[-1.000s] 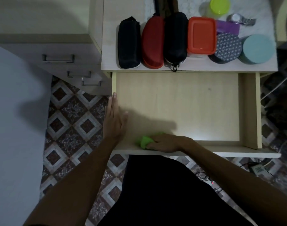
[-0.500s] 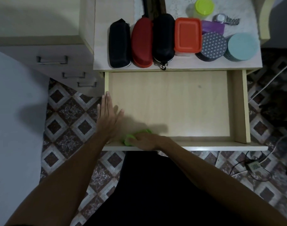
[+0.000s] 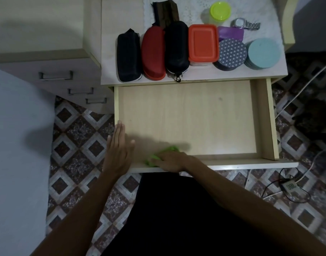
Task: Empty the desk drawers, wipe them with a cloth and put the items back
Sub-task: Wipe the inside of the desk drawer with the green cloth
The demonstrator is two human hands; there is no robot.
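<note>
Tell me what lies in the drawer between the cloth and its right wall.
Nothing: in the head view the drawer floor from the green cloth under the right hand to the right wall is bare wood.

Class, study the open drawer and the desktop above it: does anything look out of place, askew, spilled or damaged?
Nothing looks spilled or damaged. One oddity: a small dark spot marks the drawer floor, far from the green cloth under the right hand. The black zip case has a pull tab overhanging the desktop edge.
</note>
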